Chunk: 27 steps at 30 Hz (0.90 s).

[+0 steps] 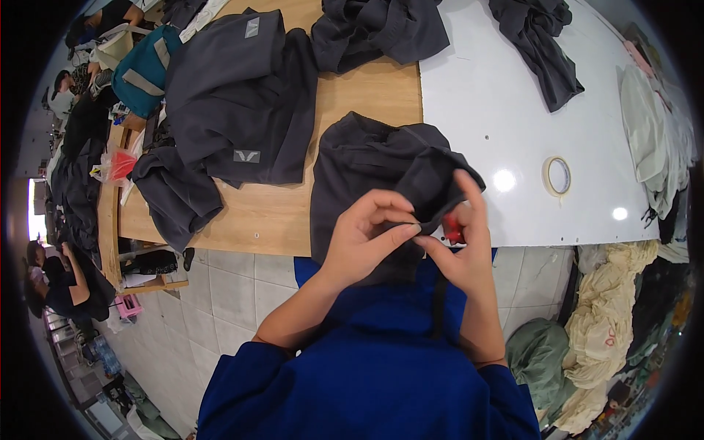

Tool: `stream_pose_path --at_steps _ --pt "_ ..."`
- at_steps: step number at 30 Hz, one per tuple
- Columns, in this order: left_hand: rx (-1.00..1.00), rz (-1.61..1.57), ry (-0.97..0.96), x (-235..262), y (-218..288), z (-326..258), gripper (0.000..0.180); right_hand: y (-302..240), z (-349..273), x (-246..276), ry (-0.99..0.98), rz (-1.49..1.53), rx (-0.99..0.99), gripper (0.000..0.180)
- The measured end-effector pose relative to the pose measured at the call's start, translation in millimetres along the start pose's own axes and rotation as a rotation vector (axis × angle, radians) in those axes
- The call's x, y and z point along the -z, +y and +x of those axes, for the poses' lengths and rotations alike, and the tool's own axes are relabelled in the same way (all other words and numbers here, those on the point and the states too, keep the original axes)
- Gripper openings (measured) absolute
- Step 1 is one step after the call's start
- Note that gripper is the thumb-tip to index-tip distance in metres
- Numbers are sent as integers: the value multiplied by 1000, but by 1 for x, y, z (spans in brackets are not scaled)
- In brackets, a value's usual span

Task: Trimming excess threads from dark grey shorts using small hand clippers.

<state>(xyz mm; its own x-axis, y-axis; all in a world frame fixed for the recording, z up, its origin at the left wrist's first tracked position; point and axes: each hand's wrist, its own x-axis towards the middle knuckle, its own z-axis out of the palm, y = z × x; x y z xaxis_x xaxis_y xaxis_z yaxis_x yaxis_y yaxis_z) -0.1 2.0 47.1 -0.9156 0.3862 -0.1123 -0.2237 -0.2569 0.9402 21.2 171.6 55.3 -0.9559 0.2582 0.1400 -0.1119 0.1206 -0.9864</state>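
A dark grey garment (352, 172) lies at the table's near edge, part of it hanging over toward my blue top. My left hand (367, 236) pinches the opening's edge between thumb and fingers. Close beside it, my right hand (468, 253) has its thumb at the same edge, with the forefinger raised behind the cloth. A small red object (454, 229) sits inside the curl of my right hand; fingers and cloth cover too much of it to tell its kind.
Stacked dark grey garments (242, 103) lie at the left, with more (381, 33) farther back. A tape roll (556, 176) rests on the white tabletop (499, 183). Cream cloth bundles (605, 323) stand on the right. Other people (70, 275) are at the far left.
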Motion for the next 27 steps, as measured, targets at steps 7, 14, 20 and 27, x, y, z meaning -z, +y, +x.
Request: stream_pose_path --at_steps 7,14,20,27 --pt "-777 870 108 11 -1 -9 14 20 3 3 42 -239 223 24" --pt "340 -464 103 21 -26 -7 39 14 1 7 -139 -537 750 41" --pt "451 -157 144 36 -24 11 23 21 -11 16 -169 -560 674 43" --pt "241 -715 65 29 -28 8 25 18 -21 17 -202 -74 -222 31"
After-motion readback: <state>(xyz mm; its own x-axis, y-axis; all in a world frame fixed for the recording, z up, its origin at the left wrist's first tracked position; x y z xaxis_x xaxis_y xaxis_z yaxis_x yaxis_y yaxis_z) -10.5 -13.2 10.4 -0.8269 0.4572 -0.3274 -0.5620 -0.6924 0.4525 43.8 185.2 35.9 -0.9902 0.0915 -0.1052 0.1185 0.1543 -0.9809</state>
